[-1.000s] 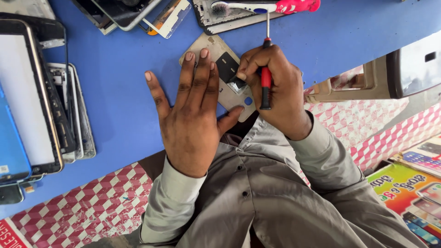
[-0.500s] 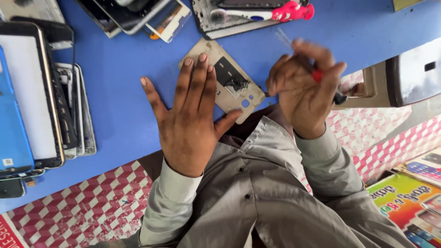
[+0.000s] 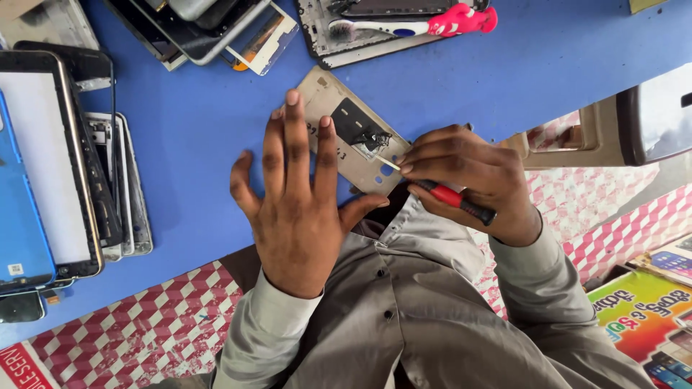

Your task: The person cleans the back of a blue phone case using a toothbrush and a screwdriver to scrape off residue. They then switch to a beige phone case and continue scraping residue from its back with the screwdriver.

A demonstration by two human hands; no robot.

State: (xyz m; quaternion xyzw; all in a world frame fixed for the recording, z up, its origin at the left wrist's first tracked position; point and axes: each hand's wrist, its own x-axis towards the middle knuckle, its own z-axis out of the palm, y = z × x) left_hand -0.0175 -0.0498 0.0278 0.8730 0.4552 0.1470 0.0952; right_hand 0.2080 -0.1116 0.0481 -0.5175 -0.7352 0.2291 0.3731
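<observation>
Your left hand lies flat, fingers spread wide, pinning a gold phone frame to the blue table. The frame sits at the near edge, just in front of your chest, its long axis slanting from far left to near right. Your right hand is closed around a red-and-black screwdriver, thumb and fingertips pinched on the handle. The thin shaft points left and away, its tip over the frame's dark inner part, at or just off it. Your right hand is the nearer one to that spot. Stripped phone shells lie stacked to the left; a pink-handled toothbrush rests on another shell at the far side
</observation>
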